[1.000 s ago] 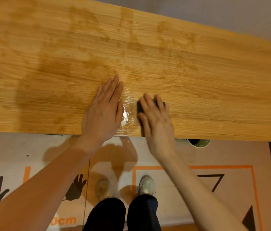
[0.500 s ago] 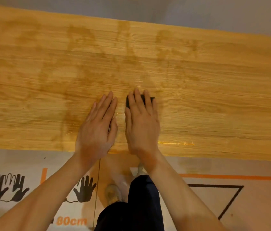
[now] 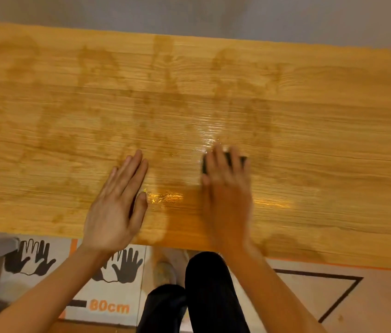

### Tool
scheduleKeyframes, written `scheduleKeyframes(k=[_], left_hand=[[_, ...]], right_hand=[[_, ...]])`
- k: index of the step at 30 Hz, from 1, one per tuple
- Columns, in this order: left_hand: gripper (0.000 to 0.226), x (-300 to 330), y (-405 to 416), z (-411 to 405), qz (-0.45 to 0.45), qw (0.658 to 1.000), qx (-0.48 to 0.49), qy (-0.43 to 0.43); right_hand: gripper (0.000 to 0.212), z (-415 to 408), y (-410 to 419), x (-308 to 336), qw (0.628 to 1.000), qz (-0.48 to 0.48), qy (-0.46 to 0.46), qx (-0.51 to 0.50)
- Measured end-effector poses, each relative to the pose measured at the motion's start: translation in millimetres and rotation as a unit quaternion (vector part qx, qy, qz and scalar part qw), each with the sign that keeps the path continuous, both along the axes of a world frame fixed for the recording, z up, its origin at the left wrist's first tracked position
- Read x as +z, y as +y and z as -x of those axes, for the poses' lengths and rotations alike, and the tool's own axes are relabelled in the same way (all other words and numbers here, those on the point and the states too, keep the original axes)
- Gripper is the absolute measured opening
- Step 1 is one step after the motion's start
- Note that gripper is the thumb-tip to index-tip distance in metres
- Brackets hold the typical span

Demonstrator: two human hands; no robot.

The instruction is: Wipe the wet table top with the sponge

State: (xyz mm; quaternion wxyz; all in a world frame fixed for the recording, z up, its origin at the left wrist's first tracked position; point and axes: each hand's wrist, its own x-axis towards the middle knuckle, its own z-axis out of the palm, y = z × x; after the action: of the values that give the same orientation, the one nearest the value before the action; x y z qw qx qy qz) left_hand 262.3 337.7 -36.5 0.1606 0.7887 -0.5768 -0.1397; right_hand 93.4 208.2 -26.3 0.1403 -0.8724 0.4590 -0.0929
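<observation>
A wooden table top (image 3: 321,145) fills the upper view, streaked with dark damp patches and shiny wet spots near its front edge. My right hand (image 3: 228,195) lies flat, blurred by motion, and presses a dark sponge (image 3: 228,157) onto the wood; only the sponge's far edge shows between and past my fingers. My left hand (image 3: 115,205) rests flat on the table to the left of it, fingers straight and together, holding nothing.
Below the table's front edge (image 3: 309,257) I see my dark trousers (image 3: 209,294) and a shoe (image 3: 165,270) on a floor mat (image 3: 108,292) printed with hand shapes, "80cm" and a triangle. A grey wall (image 3: 213,15) runs behind the table.
My right hand has slid the sponge to the right, away from my left hand, leaving a wet gleam between them. The view has shifted to look more squarely at the table.
</observation>
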Motion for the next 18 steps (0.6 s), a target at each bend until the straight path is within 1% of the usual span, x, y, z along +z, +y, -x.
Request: scheduleKeyframes(k=[3,5,7,9,11,12,13,14,16,18], left_hand=[[0.057,0.3,-0.9,-0.2,-0.011,1.000,-0.003,-0.012],[0.057,-0.4,-0.1,-1.4,-0.008,1.000,-0.009,-0.012],[0.057,-1.2,0.6,-1.8,-0.001,1.000,-0.008,-0.009],[0.057,-1.9,0.6,-1.7,0.004,1.000,-0.006,-0.007],[0.057,-3.7,0.1,-2.3,0.007,1.000,-0.005,-0.006],[0.057,-4.9,-0.5,-2.7,0.009,1.000,-0.005,-0.007],[0.057,-6.0,-0.6,-3.1,0.009,1.000,-0.006,-0.008],[0.057,-7.3,-0.3,-4.1,0.008,1.000,-0.009,-0.009],[0.057,-8.7,-0.7,-5.5,0.000,1.000,-0.013,-0.009],[0.057,-9.5,-1.3,-7.4,-0.010,1.000,-0.017,-0.012]], right_hand=[[0.049,-41.5,9.2,-3.6,0.997,-0.012,-0.032,0.075],[0.045,-26.2,0.3,-2.7,0.992,-0.030,-0.022,0.120],[0.045,16.2,-17.3,-0.2,0.991,-0.035,0.012,0.126],[0.046,64.1,-34.9,3.2,0.997,-0.038,-0.007,0.066],[0.046,93.6,-45.1,7.8,0.997,-0.057,-0.031,-0.037],[0.046,94.8,-45.9,8.5,0.994,-0.059,-0.035,-0.082],[0.046,87.0,-43.8,9.5,0.991,-0.055,-0.039,-0.112],[0.046,71.0,-39.6,10.1,0.992,-0.044,-0.038,-0.116],[0.045,22.9,-29.3,6.7,0.997,-0.015,-0.017,-0.068],[0.046,-32.6,-16.2,0.3,1.000,-0.014,-0.015,-0.016]])
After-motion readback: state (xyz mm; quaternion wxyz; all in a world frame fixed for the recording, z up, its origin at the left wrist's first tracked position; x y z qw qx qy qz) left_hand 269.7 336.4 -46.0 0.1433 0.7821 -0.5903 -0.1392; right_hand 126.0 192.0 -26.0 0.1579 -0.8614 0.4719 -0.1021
